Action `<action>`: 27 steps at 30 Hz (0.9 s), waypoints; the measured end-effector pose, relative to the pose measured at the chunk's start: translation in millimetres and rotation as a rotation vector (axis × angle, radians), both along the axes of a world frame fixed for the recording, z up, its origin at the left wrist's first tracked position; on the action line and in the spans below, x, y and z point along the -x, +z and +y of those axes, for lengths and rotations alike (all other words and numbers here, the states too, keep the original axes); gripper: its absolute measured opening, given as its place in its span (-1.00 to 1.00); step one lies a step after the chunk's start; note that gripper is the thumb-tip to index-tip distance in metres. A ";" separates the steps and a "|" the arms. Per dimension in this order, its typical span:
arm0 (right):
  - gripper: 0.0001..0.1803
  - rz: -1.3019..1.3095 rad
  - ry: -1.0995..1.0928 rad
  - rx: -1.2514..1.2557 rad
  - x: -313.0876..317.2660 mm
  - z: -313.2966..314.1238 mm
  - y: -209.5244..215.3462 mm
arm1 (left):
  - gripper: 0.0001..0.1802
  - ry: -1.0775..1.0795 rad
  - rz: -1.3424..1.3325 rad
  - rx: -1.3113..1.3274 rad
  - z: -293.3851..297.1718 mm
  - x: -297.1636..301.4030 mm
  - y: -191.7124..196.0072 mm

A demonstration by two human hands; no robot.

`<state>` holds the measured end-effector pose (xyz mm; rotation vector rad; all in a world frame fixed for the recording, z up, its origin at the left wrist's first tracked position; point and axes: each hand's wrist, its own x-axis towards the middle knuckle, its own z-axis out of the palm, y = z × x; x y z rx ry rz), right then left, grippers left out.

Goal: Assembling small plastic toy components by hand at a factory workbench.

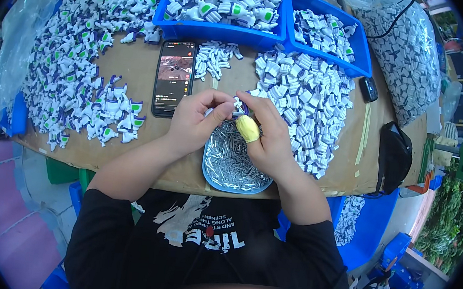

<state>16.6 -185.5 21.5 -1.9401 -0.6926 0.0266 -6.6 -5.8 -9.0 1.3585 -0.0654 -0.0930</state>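
My left hand (194,121) and my right hand (266,134) meet over a light blue tray (208,171) filled with small metal screws. Both pinch one small white and purple plastic toy part (239,107) between their fingertips. A yellow cover sits on my right thumb (247,128). To the right of my hands lies a heap of white and purple plastic pieces (308,104). On the left spreads a large pile of white, purple and green toy parts (89,64).
A phone (174,77) with a lit screen lies on the brown table just left of my hands. Two blue bins (225,33) (357,53) of parts stand at the back. A clear bag of parts (409,61) and a black pouch (397,152) are at right.
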 end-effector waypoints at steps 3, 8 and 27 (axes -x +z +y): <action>-0.53 -0.022 0.011 -0.004 -1.3 -1.3 -2.5 | -0.77 0.084 -0.203 -0.304 0.0 1.0 5.5; -0.54 0.103 0.027 -0.011 2.3 -2.0 -2.7 | -0.79 0.101 -0.321 -0.406 -0.8 1.6 8.6; -0.64 0.296 0.025 -0.160 4.8 -0.7 -13.7 | -0.76 -0.083 -0.112 -0.071 0.1 -2.2 0.0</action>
